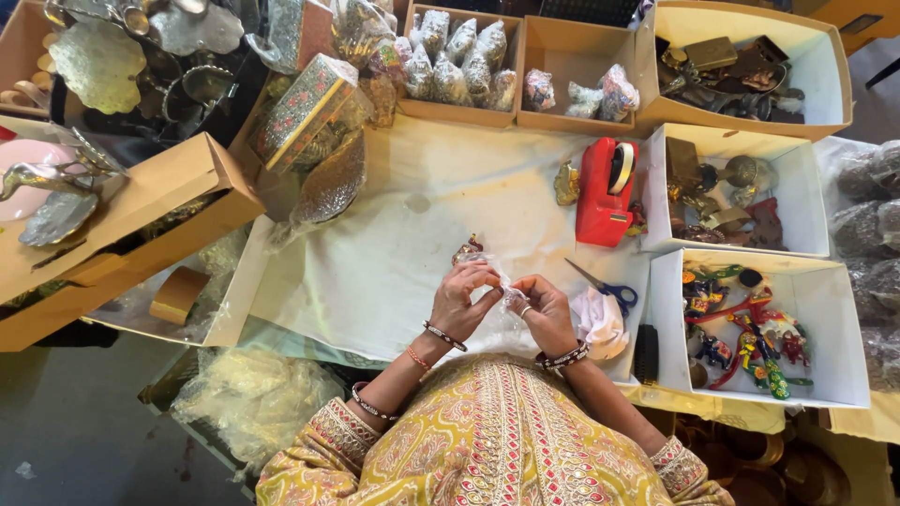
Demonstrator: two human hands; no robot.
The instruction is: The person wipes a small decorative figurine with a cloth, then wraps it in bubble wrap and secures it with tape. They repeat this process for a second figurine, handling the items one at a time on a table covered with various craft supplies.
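Observation:
My left hand (462,298) and my right hand (544,309) meet over the white cloth (375,253) near the table's front edge. Both pinch a small clear plastic bag (507,294) between them. A small decorated trinket (468,250) in clear wrap lies just beyond my left hand's fingers. Bangles circle both wrists, and my yellow embroidered sleeves fill the bottom of the view.
Blue-handled scissors (605,287) and a crumpled white wrapper (600,321) lie right of my right hand. A red tape dispenser (605,192) stands further back. White boxes (848,375) of colourful figurines and brass items sit at right; cardboard boxes (141,206) of metalware at left.

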